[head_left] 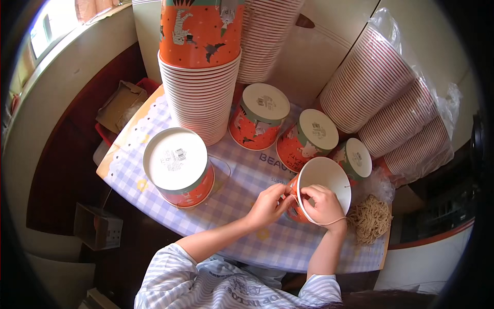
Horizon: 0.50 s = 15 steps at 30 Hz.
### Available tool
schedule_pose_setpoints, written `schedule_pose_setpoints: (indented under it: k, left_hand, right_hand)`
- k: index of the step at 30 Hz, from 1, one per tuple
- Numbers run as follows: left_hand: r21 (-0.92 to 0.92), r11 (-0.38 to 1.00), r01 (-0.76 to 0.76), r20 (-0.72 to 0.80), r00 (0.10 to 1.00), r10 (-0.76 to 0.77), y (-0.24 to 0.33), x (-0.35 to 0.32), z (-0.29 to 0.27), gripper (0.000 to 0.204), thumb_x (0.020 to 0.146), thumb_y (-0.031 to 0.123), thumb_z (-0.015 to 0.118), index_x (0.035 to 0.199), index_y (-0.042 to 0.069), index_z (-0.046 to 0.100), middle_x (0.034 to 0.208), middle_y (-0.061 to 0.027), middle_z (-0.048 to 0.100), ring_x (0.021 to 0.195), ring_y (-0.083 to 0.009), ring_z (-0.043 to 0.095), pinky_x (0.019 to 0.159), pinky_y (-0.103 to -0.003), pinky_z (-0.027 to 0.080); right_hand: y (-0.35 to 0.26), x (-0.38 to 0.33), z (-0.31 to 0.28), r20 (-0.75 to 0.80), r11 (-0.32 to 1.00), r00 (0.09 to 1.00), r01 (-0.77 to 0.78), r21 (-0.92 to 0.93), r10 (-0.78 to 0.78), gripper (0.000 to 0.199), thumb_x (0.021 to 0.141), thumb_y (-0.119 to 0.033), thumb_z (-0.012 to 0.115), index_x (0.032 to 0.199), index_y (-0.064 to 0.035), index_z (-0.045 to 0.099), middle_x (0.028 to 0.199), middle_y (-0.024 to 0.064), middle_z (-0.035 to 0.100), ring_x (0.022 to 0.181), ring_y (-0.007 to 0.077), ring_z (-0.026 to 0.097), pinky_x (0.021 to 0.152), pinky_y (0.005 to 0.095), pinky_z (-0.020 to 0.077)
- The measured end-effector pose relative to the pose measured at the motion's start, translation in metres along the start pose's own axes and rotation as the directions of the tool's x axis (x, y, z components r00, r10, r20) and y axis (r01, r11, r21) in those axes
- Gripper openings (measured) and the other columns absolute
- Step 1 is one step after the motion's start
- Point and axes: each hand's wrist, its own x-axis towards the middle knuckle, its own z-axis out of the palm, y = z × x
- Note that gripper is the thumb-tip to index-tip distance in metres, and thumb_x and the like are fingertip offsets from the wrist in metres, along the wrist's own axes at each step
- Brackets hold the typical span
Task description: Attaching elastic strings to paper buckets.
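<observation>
Crowded checked table [242,242]: both hands [296,203] grip bucket [321,188] near edge.

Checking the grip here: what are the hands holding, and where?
Both hands, left hand and right hand, hold the orange printed paper bucket at its near rim; a tan string loops below the right hand.

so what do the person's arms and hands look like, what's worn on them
Both arms are bare from above the elbow down, with short sleeves in pale blue and white stripes. The shirt front carries dark printed lettering. The left hand and right hand wear no gloves; no rings, watch or bracelet can be made out.
</observation>
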Motion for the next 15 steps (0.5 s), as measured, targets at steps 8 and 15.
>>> schedule_pose_setpoints:
  k: [8,15]
  left_hand:
    - [-0.010,1.000,-0.013,-0.011,1.000,0.013,0.0006,0.0011,0.0037,0.013,0.081,0.007,0.063,0.085,0.000,0.053,0.077,-0.0109,0.056,0.065,-0.0207,0.057,0.056,-0.029,0.047]
    - [0.011,0.999,0.031,0.018,0.999,-0.032,0.0013,-0.0003,0.0006,0.010,0.081,0.005,0.063,0.085,0.000,0.056,0.078,-0.0093,0.060,0.069,-0.0160,0.060,0.060,-0.026,0.048]
  right_hand:
    - [0.0049,-0.0029,-0.0050,-0.030,0.995,0.999,0.024,0.094,-0.022,0.012,0.075,-0.011,0.061,0.085,-0.0051,0.062,0.079,0.0118,0.062,0.073,0.0295,0.059,0.069,0.0367,0.0458]
    - [0.0049,-0.0007,-0.0002,-0.058,0.997,0.997,0.057,0.056,-0.054,0.011,0.072,-0.005,0.062,0.082,-0.0021,0.062,0.075,0.0123,0.062,0.071,0.0286,0.059,0.066,0.0353,0.0463]
